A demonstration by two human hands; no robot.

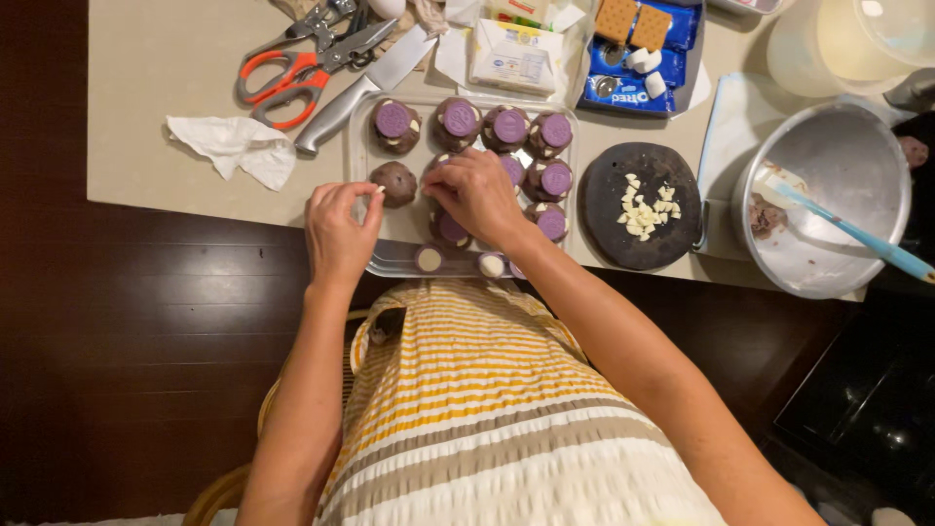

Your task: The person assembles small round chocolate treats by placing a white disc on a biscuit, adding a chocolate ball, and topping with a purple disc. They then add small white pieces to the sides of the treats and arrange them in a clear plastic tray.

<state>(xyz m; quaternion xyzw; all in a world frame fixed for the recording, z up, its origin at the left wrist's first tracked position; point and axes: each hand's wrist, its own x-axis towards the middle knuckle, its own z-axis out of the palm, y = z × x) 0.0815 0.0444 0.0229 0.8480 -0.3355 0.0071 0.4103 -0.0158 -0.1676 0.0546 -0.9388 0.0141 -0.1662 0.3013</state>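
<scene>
Our left hand, just left of the frame's centre, pinches a small white chip between thumb and forefinger, held beside a bare brown dough ball. Our right hand, at the centre, curls fingers-down over another ball on the clear tray; it presses or grips something beneath, but the palm hides what, so we cannot tell whether it is closed on anything.

Around the hands, the tray holds more dough balls, most of them topped with a purple disc. To the right sits a dark round board scattered with white chunks, and further right a metal bowl with a blue-handled spatula leaning in it. In the upper left lie orange-handled scissors, a knife and a crumpled tissue; at the top, a blue cookie packet.

As we judge it, the chip is tiny and could slip from the pinch onto the dark floor. The tray's near edge overhangs the table, so pressing hard there might tip it towards our lap. The balls crowd together, and our right wrist could flatten a neighbour.
</scene>
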